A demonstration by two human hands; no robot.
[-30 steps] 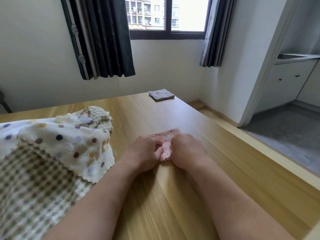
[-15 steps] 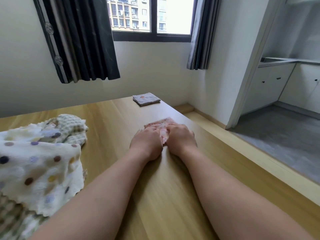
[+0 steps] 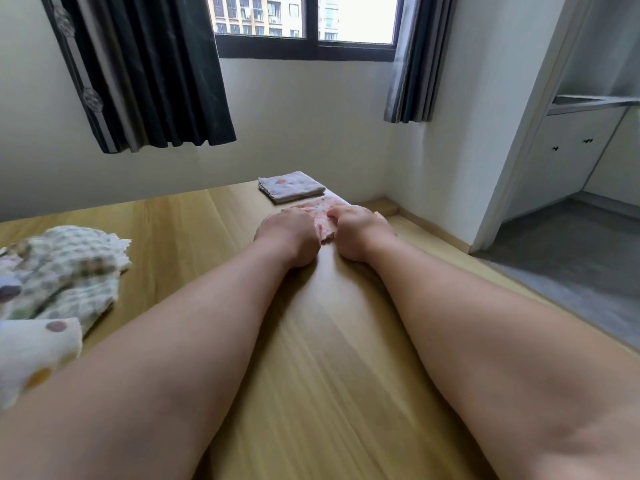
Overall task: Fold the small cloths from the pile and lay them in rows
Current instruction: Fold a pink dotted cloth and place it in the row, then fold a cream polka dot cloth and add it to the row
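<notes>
Pink and dotted, the small cloth point(image 3: 325, 216) lies flat on the wooden table point(image 3: 311, 358) between our two hands. The left hand point(image 3: 287, 233) and the right hand point(image 3: 358, 233) each grasp it with bent fingers, knuckles up. Its far edge sits just beside a folded grey cloth point(image 3: 291, 187). The unfolded pile point(image 3: 65, 271) lies well apart at the near left.

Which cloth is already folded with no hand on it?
The grey cloth at the far edge of the table. The left hand and right hand grip the pink cloth; the pile lies unfolded at left.
</notes>
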